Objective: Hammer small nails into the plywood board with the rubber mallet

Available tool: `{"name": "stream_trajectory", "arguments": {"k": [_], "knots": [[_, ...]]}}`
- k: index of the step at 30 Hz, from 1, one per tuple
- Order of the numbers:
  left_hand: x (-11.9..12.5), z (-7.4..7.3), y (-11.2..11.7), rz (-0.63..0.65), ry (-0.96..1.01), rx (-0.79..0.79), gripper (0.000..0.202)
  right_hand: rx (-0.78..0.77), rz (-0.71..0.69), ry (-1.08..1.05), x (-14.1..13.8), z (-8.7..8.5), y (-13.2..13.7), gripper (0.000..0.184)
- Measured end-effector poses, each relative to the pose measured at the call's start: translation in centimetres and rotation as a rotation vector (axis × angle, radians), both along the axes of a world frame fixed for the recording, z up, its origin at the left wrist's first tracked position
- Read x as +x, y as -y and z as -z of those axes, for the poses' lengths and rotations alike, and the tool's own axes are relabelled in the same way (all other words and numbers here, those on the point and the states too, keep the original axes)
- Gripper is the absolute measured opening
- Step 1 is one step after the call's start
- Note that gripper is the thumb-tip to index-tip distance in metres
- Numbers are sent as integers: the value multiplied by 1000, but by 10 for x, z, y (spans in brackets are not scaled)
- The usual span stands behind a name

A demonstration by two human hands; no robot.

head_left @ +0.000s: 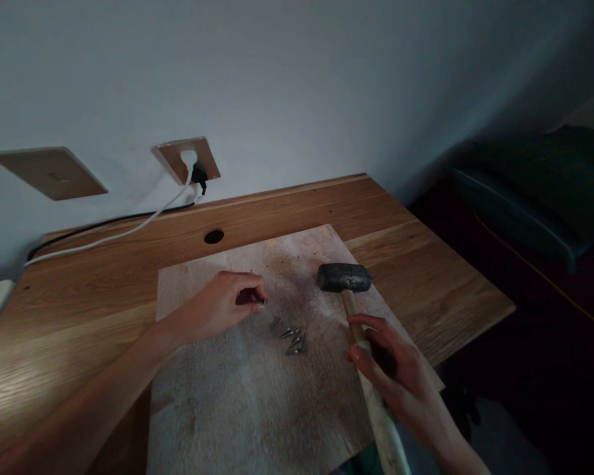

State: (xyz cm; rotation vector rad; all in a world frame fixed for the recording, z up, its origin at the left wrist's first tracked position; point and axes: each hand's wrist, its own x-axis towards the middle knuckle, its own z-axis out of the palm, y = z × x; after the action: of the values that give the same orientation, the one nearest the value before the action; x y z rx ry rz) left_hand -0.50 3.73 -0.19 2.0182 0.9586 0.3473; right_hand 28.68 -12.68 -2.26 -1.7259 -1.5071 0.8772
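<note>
My left hand [235,297] is closed in a pinch above the pale wooden board [218,402]. A small metal fastener [264,302] shows at its fingertips, mostly hidden by them. My right hand [393,366] grips the wooden handle of a mallet [344,278] whose black head rests over the board's right side. Between the two hands lies a small pile of pointed metal fasteners [293,340], too blurred to tell screws from nails. Several small dark holes or marks [282,262] dot the far part of the board.
Under the board is a wooden desk [416,264] with a round cable hole [214,236]. A wall socket [188,160] holds plugs, their white and black cables [113,239] running along the back edge. A second wall plate [49,173] is at left. Dark green furniture [534,198] stands right.
</note>
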Motion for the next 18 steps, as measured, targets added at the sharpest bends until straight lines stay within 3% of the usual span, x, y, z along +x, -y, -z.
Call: {"name": "stream_trajectory", "arguments": {"k": [18], "knots": [[3, 2, 3, -99, -8, 26, 3, -4, 9, 40, 0, 0, -1, 33]]}}
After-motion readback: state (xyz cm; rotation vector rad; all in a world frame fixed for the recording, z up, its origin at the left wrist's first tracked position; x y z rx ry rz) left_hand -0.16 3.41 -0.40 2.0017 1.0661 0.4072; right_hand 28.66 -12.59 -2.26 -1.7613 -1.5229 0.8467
